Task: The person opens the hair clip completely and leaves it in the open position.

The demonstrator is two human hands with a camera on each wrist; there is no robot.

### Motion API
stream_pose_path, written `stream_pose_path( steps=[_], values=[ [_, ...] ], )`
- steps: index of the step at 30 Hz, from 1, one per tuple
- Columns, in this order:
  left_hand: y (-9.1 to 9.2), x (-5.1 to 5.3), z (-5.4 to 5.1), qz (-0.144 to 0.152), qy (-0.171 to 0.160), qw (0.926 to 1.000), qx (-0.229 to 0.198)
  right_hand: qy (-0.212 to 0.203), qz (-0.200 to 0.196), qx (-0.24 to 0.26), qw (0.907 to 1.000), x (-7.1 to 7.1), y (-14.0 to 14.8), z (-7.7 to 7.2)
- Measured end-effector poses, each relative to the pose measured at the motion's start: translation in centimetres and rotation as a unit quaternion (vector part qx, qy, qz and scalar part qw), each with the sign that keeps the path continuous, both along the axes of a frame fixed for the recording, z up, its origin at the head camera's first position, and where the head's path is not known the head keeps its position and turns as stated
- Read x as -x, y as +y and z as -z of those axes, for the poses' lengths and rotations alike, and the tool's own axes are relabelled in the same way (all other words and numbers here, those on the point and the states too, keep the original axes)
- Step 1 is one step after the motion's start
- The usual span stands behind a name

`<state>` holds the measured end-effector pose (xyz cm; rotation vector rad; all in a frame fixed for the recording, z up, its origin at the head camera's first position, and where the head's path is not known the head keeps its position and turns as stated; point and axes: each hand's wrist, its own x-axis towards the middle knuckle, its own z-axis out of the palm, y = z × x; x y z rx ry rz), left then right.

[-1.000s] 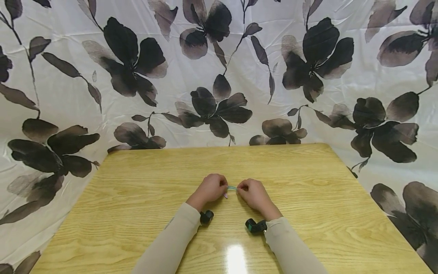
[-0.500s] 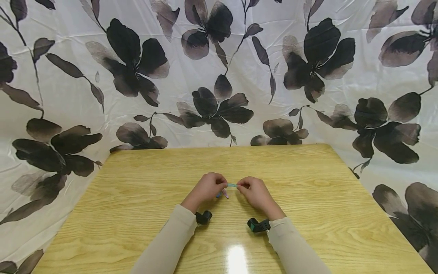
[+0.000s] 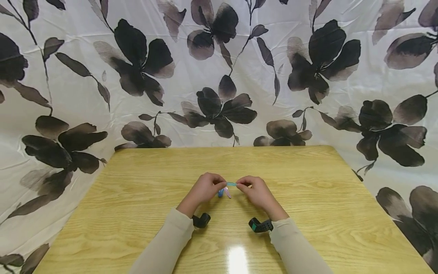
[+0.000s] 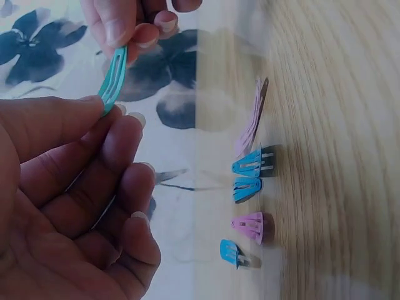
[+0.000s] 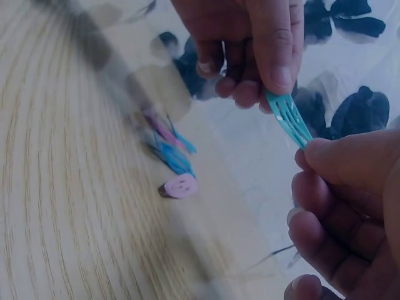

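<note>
Both hands pinch a teal hair clip (image 3: 231, 184) between them, raised over the wooden table. In the left wrist view the left hand (image 4: 81, 181) grips one end of the teal clip (image 4: 113, 78) with thumb and forefinger, and the right hand (image 4: 128, 22) pinches the opposite end. The right wrist view shows the right hand (image 5: 350, 200) with its thumb on the near end of the clip (image 5: 289, 119), while the left hand (image 5: 250, 50) holds the far end. The clip looks slightly bowed.
Several blue and pink clips lie on the table below the hands, among them a long pink clip (image 4: 251, 122), a blue clip (image 4: 247, 165) and a pink clip (image 4: 249, 225). A floral cloth (image 3: 212, 68) hangs behind the wooden table (image 3: 154, 163).
Both hands have risen slightly with the teal clip between them. The left hand has shifted a little left, and more of the blue and pink clips beneath it shows.
</note>
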<state>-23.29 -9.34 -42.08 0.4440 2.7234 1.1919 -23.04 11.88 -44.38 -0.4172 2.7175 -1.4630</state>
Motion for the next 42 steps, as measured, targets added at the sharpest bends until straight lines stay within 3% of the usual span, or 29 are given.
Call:
stream_pose_path(
  steps=[8, 15, 24, 33, 42],
  values=[
    [-0.1, -0.9, 0.1, -0.03, 0.028, 0.9986, -0.032, -0.017, -0.005, 0.022, 0.9996, -0.3, -0.1, -0.5],
    [-0.2, -1.4, 0.0, -0.038, 0.041, 0.9972, -0.049, -0.028, -0.012, 0.04, 0.9987, -0.8, -0.2, -1.1],
    [-0.2, -1.6, 0.0, -0.043, 0.026, 0.9958, -0.077, -0.034, -0.011, 0.075, 0.9965, -0.9, -0.6, -1.3],
    [-0.2, -1.7, 0.1, -0.055, 0.03, 0.9934, -0.096, -0.057, -0.011, 0.117, 0.9914, -1.2, -0.8, -1.3],
    [-0.5, -1.8, 0.3, -0.049, 0.03, 0.9927, -0.106, -0.066, -0.017, 0.134, 0.9886, -1.1, -0.9, -1.3]
  ],
)
